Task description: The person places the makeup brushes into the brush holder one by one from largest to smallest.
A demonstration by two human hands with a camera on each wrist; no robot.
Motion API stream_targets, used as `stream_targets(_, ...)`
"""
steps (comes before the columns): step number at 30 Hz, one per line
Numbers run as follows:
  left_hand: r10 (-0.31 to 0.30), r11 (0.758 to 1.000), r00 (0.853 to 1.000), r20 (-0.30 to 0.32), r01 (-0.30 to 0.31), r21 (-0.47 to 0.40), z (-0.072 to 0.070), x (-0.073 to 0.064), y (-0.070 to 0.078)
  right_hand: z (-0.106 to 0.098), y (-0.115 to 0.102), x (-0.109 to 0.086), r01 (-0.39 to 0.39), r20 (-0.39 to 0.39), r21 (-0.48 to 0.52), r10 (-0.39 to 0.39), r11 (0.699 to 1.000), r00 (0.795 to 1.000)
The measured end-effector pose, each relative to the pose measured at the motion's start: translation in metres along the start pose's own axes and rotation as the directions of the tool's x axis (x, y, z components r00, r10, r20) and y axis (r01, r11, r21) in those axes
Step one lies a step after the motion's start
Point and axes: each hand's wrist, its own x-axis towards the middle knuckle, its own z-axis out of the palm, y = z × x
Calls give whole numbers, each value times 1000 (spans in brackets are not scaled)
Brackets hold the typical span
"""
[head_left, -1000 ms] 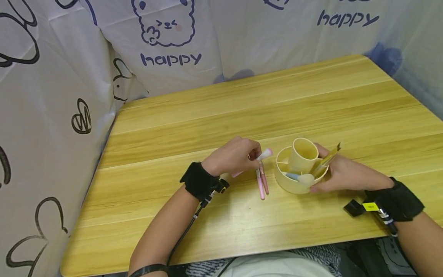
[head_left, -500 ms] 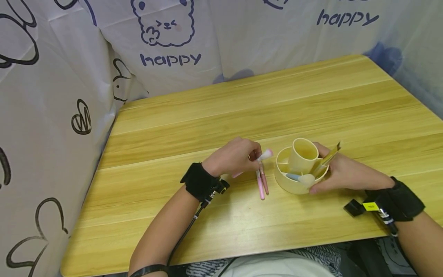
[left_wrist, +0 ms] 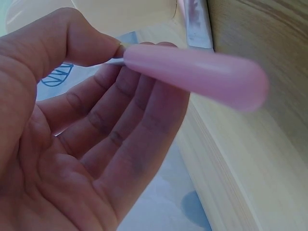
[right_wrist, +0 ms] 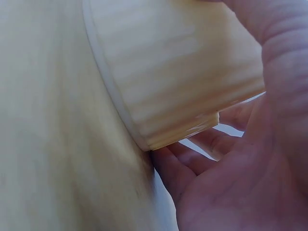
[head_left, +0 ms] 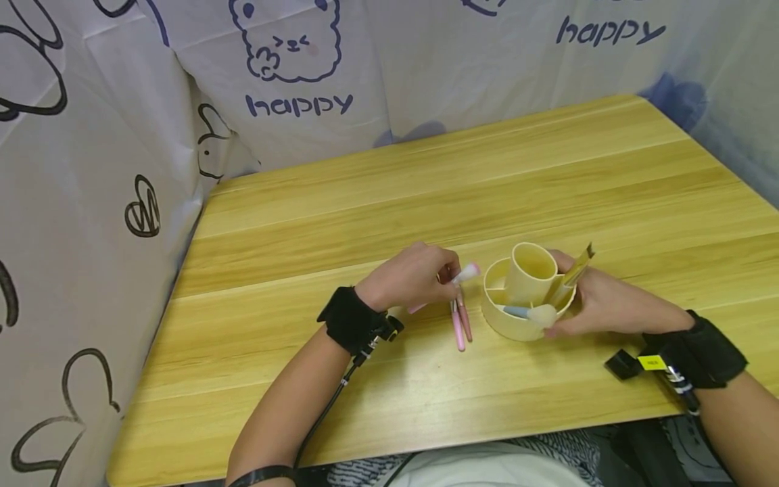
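Note:
My left hand [head_left: 414,274] pinches a makeup brush [head_left: 468,272] between thumb and fingertips. Its pink and white bristles point right, towards the organizer, and its rounded pink handle [left_wrist: 202,74] fills much of the left wrist view. Below the fingers lie a pink brush [head_left: 458,331] and a darker rose brush [head_left: 465,321], side by side on the table. My right hand [head_left: 608,301] grips the right side of a round cream organizer [head_left: 511,329], thumb in front and fingers behind. Inside it rest a blue-handled brush [head_left: 516,311] with pale bristles and some slim yellowish brushes [head_left: 575,267], leaning right.
A tall cup [head_left: 526,287] rises from the organizer's middle, with divided compartments around it. The wood-grain table [head_left: 365,203] reaches back to a white cloth [head_left: 426,67] printed with blue drawings. A black wrist camera [head_left: 623,365] sits near the right forearm.
My right hand has turned the organizer slightly, and the yellowish brushes in it have shifted a little left and back. My left hand has hardly moved with its makeup brush.

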Motion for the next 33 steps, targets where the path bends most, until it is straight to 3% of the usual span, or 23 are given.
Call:
stream_targets(6,1,1000,1000,2,-1,3,-1,0,1,0,-1,-1,-21,-12,28,22,999,1000)
stream_targets(23,13,1000,1000,-6,-13,16,0,0,0,-1,-1,0,-34,3,-85,34,996,999)
stream_targets(33,12,999,1000,-3,-12,32,0,1,0,0,0,0,-24,17,-23,24,999,1000)
